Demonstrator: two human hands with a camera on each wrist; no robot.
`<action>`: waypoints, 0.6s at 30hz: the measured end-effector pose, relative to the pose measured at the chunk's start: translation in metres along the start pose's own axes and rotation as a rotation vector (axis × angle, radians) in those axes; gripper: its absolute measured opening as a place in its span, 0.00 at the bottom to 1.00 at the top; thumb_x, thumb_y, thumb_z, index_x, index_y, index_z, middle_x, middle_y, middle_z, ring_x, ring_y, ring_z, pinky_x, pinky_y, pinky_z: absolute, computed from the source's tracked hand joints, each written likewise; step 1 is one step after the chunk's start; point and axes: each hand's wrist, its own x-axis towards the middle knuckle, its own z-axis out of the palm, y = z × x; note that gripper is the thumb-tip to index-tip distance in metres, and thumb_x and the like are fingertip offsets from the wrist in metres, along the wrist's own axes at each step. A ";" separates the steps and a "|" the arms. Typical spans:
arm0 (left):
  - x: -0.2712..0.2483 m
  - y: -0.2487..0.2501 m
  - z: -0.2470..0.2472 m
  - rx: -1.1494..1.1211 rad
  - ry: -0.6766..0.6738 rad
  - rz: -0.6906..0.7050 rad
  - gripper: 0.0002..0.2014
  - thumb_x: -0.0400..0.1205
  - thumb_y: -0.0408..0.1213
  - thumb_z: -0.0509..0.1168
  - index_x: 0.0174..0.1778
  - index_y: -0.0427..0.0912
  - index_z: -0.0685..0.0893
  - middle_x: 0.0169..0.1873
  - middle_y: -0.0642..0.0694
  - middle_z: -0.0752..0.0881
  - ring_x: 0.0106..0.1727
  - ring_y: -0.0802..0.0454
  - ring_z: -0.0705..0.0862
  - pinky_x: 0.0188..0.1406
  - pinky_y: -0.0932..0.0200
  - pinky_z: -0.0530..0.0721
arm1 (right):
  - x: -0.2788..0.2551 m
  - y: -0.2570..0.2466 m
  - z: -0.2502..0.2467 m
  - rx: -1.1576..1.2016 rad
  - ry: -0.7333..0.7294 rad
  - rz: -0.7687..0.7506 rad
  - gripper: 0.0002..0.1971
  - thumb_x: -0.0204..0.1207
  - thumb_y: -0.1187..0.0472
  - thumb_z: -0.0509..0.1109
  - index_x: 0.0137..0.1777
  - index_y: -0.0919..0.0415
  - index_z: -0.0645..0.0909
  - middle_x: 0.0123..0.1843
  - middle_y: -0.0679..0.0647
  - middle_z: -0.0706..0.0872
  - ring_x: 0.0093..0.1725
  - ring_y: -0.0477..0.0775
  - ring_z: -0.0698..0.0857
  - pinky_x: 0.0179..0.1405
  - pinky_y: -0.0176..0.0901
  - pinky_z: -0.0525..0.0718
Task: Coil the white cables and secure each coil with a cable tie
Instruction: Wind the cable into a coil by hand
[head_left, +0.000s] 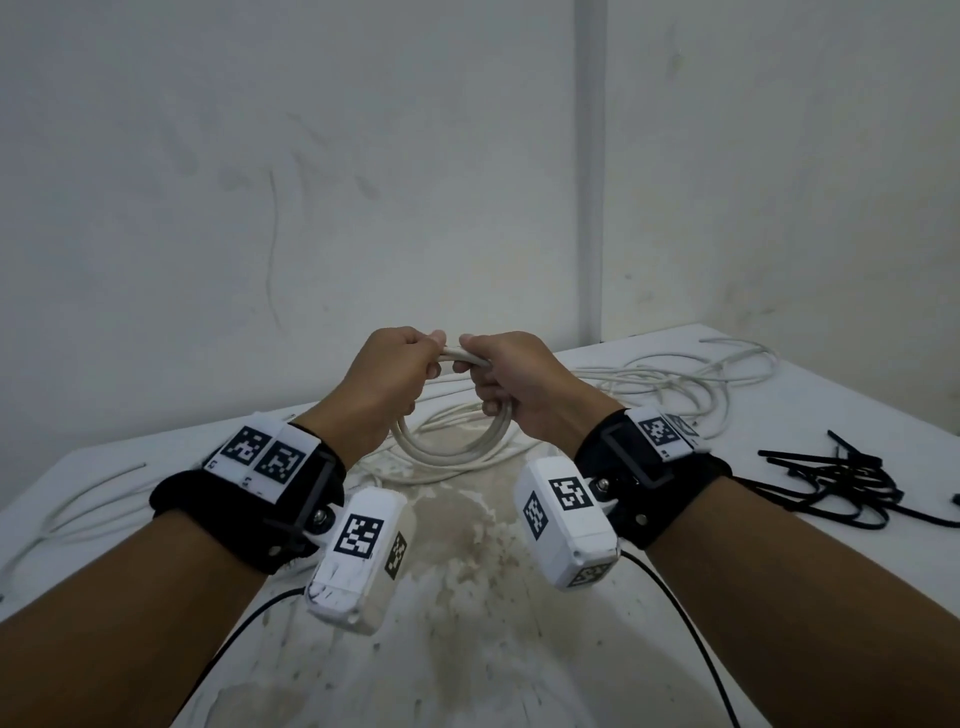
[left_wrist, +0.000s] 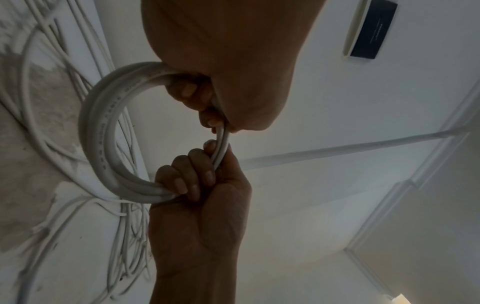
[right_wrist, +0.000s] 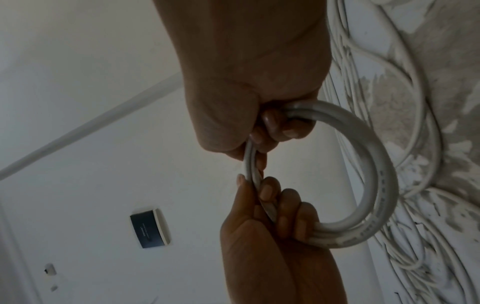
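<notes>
White cable coil (head_left: 457, 441) hangs gripped in the curled fingers of left hand (head_left: 387, 376) and right hand (head_left: 511, 382), its top stretch mostly hidden inside both fists.

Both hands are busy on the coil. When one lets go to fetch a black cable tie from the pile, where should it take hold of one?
Probably with the right hand, since the cable ties lie on the table to its right. They are tangled, so pinch a strap end sticking out of the pile's near-left edge, coming from above, while the left hand holds the coil.
</notes>
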 end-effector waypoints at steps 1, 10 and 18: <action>-0.001 0.001 0.001 -0.001 -0.021 -0.022 0.13 0.89 0.42 0.61 0.42 0.39 0.80 0.30 0.47 0.77 0.25 0.54 0.66 0.23 0.60 0.65 | -0.001 0.001 -0.002 -0.002 0.008 0.001 0.18 0.87 0.55 0.61 0.38 0.64 0.81 0.19 0.45 0.66 0.18 0.45 0.63 0.24 0.40 0.67; -0.006 0.003 0.029 -0.024 -0.059 0.000 0.14 0.88 0.41 0.63 0.38 0.39 0.80 0.30 0.47 0.77 0.25 0.53 0.65 0.24 0.59 0.63 | -0.021 0.011 -0.027 0.024 0.064 0.013 0.18 0.87 0.54 0.62 0.41 0.64 0.83 0.22 0.48 0.68 0.20 0.47 0.66 0.27 0.41 0.71; -0.013 0.003 0.076 -0.002 -0.131 0.018 0.16 0.88 0.42 0.63 0.35 0.40 0.80 0.28 0.47 0.78 0.25 0.51 0.65 0.25 0.58 0.63 | -0.044 0.044 -0.113 -0.312 0.447 0.047 0.15 0.82 0.53 0.66 0.43 0.66 0.86 0.33 0.54 0.88 0.30 0.53 0.86 0.34 0.43 0.85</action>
